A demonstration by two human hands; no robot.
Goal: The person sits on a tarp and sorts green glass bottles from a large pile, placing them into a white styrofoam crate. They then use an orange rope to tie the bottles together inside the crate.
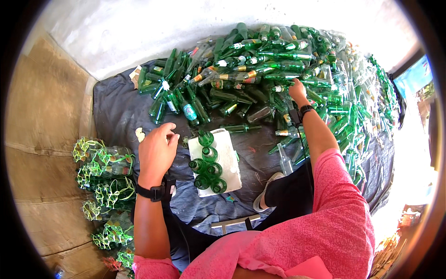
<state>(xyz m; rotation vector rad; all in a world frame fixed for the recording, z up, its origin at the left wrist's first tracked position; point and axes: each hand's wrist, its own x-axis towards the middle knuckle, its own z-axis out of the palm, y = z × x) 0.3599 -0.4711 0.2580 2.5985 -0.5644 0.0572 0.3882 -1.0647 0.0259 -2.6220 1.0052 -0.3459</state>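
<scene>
1. our right hand (298, 93) reaches to a green bottle (282, 76) in the pile (251, 60); we cannot tell whether it grips.
2. our left hand (158, 151) hangs empty, fingers loosely curled, near six standing bottles (214, 170) on a white board (230, 144).
3. we judge the glass stiff, slick, breakable; the neck offers us the surest hold.

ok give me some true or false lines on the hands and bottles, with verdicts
1. The right hand reaches out to the bottle pile. True.
2. The left hand grips a bottle. False: the left hand is open, with no bottle in it.
3. Green bottles are grouped on the white board. True.
4. The bundled bottles are at the person's right. False: they are at the left.
5. The shirt is blue. False: it is pink.
</scene>
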